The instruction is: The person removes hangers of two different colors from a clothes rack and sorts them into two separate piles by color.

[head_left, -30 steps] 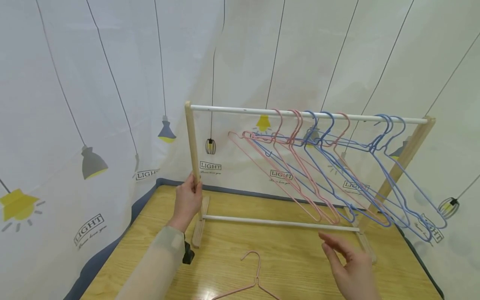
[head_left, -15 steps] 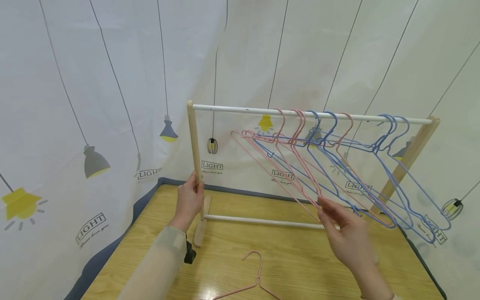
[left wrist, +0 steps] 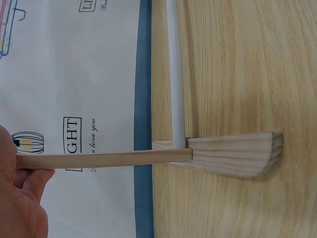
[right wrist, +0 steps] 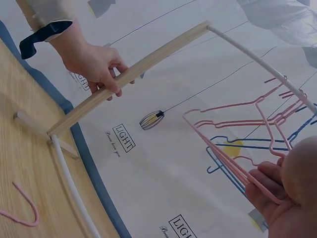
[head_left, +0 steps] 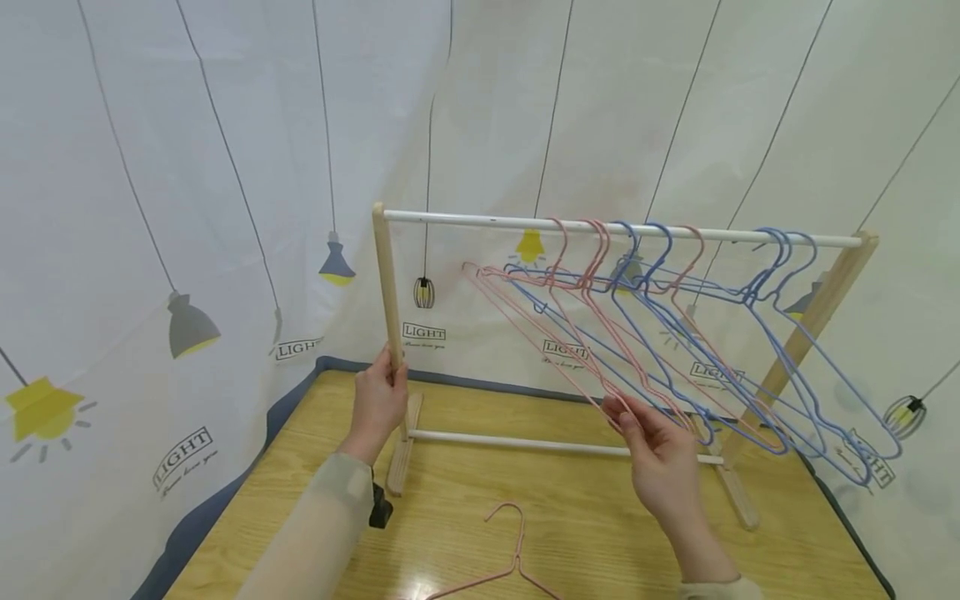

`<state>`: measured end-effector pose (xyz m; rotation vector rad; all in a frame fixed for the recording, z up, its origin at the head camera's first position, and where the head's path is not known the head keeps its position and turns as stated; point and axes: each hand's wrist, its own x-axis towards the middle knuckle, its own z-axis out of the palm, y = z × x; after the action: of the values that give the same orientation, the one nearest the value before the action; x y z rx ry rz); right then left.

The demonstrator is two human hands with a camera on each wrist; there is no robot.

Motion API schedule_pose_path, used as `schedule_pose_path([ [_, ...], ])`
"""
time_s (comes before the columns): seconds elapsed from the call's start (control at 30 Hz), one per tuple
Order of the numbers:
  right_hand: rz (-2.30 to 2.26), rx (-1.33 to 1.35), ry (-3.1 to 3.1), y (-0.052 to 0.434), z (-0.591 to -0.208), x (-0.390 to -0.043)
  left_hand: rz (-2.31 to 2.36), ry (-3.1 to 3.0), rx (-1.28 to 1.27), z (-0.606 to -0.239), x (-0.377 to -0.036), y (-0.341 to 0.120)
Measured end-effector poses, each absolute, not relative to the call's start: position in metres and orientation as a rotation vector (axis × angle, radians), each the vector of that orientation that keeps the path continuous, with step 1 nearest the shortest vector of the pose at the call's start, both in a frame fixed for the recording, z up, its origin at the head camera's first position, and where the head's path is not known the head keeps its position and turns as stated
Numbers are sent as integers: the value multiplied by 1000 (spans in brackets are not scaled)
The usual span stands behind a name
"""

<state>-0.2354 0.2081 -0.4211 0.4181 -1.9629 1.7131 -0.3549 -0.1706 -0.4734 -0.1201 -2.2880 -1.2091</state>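
Note:
A small wooden rack with a white top rail stands on the table. Several pink and blue wire hangers hang from the rail. My left hand grips the rack's left upright, also seen in the right wrist view. My right hand holds the lower corner of a pink hanger, fingers curled around its wire. Another pink hanger lies flat on the table near the front.
The wooden table has a dark blue edge. A white curtain printed with lamps surrounds it on the left, back and right. The rack's foot and lower white bar rest on the tabletop.
My right hand rose from above the table to the hanging hangers and took hold of a pink one's lower corner. The left hand stayed on the upright.

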Motion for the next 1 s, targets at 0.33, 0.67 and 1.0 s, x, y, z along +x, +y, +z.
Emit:
schedule_pose_path([
  [0.33,1720,472,-1658,205,-416,-241,-1221,-2288,-116,-474,-354,-171],
  [0.67,1760,387,-1598,209,-397,-235,-1205,-2284,-139,-475,-355,-171],
  [1.0,1800,369,-1622,216,-382,-217,-1213,-2281,-119,-473,-355,-170],
])
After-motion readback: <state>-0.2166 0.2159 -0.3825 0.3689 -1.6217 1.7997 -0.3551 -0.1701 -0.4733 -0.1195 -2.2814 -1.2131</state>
